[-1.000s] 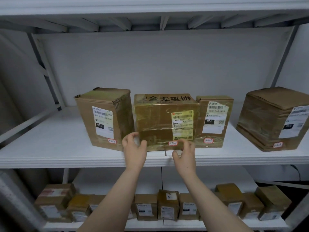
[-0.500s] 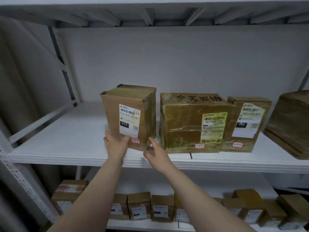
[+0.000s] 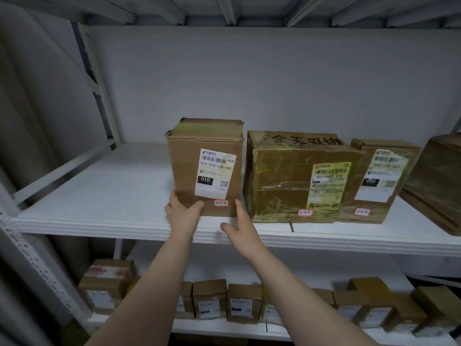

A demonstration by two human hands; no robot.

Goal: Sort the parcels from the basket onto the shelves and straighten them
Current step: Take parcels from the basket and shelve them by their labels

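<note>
Hands (image 3: 183, 215) apparently either side of parcel (image 3: 193, 161)

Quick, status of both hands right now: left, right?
Left hand: grips the lower left corner of the 3-2-4 parcel.
Right hand: open, at the parcel's lower right edge, holding nothing.

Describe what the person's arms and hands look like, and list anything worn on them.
Both forearms are bare down to the frame's bottom edge; no sleeves show. The left grip and right grip are ungloved hands, with no watch, bracelet or ring visible from this angle.
</note>
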